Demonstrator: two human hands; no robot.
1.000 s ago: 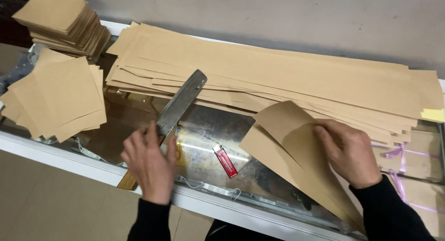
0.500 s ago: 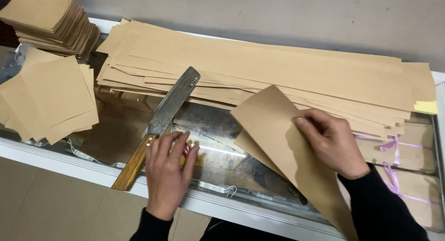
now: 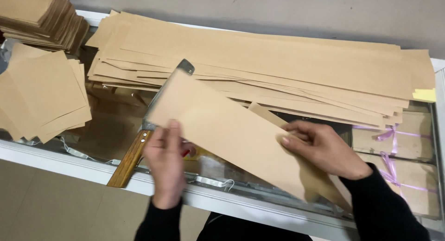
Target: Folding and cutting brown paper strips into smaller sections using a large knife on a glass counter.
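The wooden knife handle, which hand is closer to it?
Left. The left hand rests right beside the wooden knife handle, pressing the brown paper strip. The right hand holds the strip's far end, well away.
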